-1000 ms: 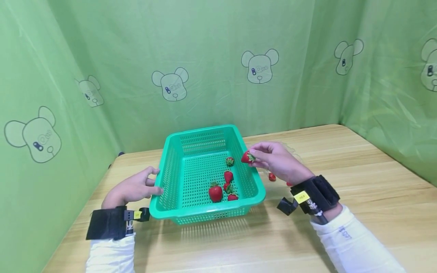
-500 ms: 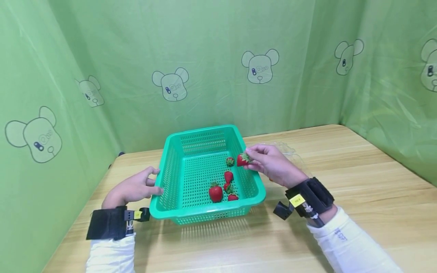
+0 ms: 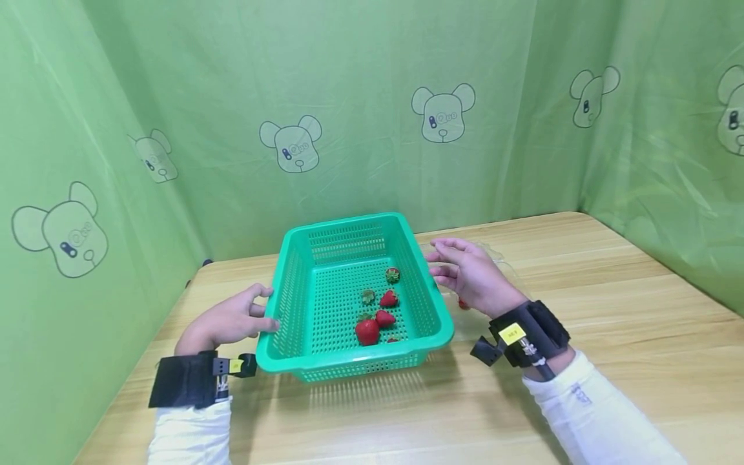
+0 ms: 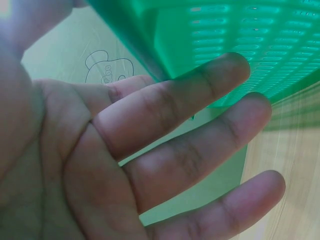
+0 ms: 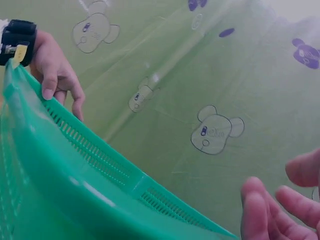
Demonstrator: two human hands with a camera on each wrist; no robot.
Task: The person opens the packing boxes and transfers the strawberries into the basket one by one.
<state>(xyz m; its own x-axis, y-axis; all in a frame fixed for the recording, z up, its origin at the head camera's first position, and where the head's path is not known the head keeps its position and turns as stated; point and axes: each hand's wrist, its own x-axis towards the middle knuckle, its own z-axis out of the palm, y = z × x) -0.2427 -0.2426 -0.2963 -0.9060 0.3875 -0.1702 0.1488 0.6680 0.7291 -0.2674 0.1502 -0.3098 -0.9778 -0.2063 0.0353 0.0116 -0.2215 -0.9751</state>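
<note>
A green plastic basket [image 3: 354,365] with slotted walls stands at the middle of the table. My left hand [image 3: 232,318] holds its left rim, thumb over the edge; in the left wrist view the fingers [image 4: 190,160] extend along the outer wall. Several red strawberries lie on the basket's floor, mostly toward the right and front, including a large strawberry [image 3: 367,332] and a smaller strawberry [image 3: 384,318]. Just outside the right rim is my right hand [image 3: 473,274], fingers loosely bent with nothing between them. The right wrist view shows its fingertips [image 5: 255,215] beside the basket rim.
Partly hidden behind my right hand, a clear plastic piece [image 3: 493,253] rests on the wooden table [image 3: 616,284]. Another strawberry [image 3: 463,303] shows below that hand. A green curtain [image 3: 372,174] with bear-head prints surrounds the table's back and sides.
My right hand has let go of its strawberry inside the basket and drawn back right, past the rim. Strawberries on the basket floor have shifted. The left hand stays in place.
</note>
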